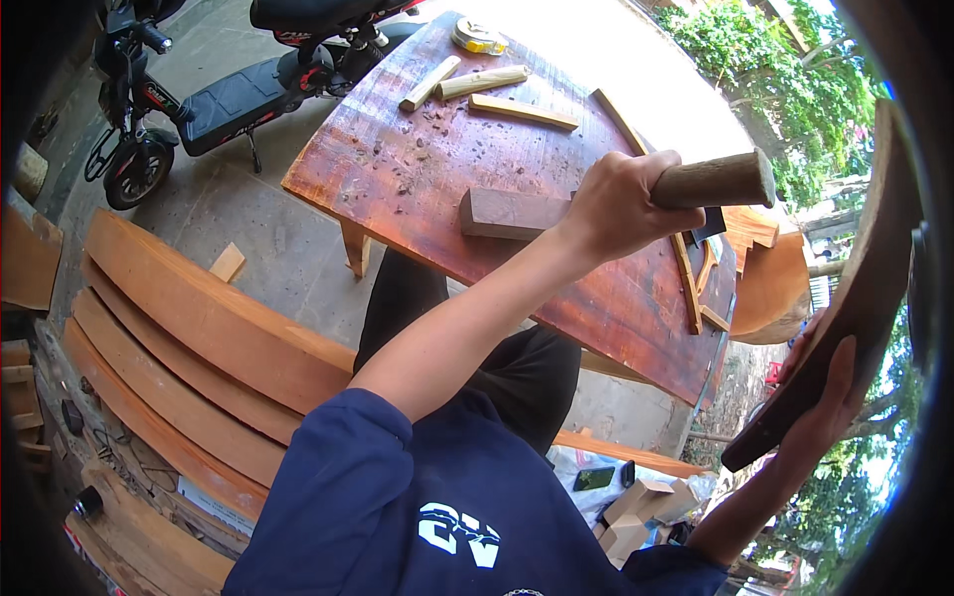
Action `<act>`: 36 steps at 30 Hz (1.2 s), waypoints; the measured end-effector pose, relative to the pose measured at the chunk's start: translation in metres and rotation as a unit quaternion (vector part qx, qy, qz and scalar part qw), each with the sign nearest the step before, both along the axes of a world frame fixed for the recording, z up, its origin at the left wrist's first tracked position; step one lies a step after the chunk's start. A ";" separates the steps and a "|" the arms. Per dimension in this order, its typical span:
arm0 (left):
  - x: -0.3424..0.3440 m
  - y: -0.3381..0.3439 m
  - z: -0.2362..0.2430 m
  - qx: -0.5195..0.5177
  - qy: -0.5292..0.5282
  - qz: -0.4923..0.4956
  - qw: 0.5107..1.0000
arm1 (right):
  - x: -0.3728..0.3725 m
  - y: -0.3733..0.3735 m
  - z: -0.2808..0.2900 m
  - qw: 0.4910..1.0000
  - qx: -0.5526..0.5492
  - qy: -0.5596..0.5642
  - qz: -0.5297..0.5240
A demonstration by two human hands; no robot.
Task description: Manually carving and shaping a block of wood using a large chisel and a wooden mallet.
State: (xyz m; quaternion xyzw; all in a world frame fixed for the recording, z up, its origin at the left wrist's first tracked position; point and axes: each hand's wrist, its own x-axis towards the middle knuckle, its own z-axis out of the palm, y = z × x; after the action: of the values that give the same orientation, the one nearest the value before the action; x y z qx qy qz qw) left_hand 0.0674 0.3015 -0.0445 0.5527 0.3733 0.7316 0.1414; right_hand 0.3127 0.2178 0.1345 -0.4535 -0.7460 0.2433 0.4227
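Note:
My left hand (618, 199) is closed around a wooden mallet (509, 213). Its round handle end sticks out to the right of my fist. The squared, grey-brown head lies left over the table, and my wrist hides where the two meet. Off to the right, my right hand (823, 402) grips a long curved wooden board (830, 338), thumb on one face and fingertips around the far side. The board stands steeply tilted beyond the table's edge, its lower end pointing toward the table. A dark flat piece (710, 224) shows below the mallet handle, partly hidden.
The brown table (388, 214) carries wood chips, short sticks (484, 81), a tape measure (478, 38), long strips (686, 283) and an orange-handled tool (709, 266). Curved boards (199, 298) are stacked at left. A scooter (234, 104) stands behind; boxes (636, 512) and a phone (594, 479) lie lower right.

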 end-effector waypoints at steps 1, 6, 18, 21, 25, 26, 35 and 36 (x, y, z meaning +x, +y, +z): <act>0.001 0.000 -0.001 -0.001 0.000 -0.004 1.000 | -0.003 0.006 -0.007 0.984 0.125 -0.122 0.025; -0.005 0.003 0.003 -0.004 -0.072 -0.019 0.997 | -0.009 0.000 0.018 0.985 -0.028 -0.148 -0.079; -0.003 0.011 0.004 -0.052 -0.066 -0.031 0.996 | -0.042 0.013 0.014 0.982 0.012 -0.186 -0.028; -0.008 0.010 0.003 -0.059 -0.063 -0.028 0.996 | -0.039 0.030 0.013 0.974 0.120 -0.185 0.048; -0.003 0.013 0.006 -0.061 -0.068 -0.025 0.996 | -0.034 0.036 0.007 0.990 0.043 -0.137 0.010; -0.004 0.012 0.007 -0.058 -0.063 -0.025 0.996 | -0.042 0.040 0.004 0.972 0.094 -0.204 0.064; -0.008 0.012 0.012 -0.110 -0.125 -0.064 0.984 | -0.051 0.045 0.021 0.986 0.074 -0.134 0.067; -0.005 0.014 0.012 -0.101 -0.126 -0.066 0.985 | -0.046 0.045 0.021 0.997 0.026 -0.056 0.037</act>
State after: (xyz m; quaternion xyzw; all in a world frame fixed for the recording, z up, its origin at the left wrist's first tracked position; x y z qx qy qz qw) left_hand 0.0627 0.3153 -0.0326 0.4630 0.3869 0.7427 0.2904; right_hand 0.2664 0.2628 0.1560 -0.4277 -0.7908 0.2135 0.3824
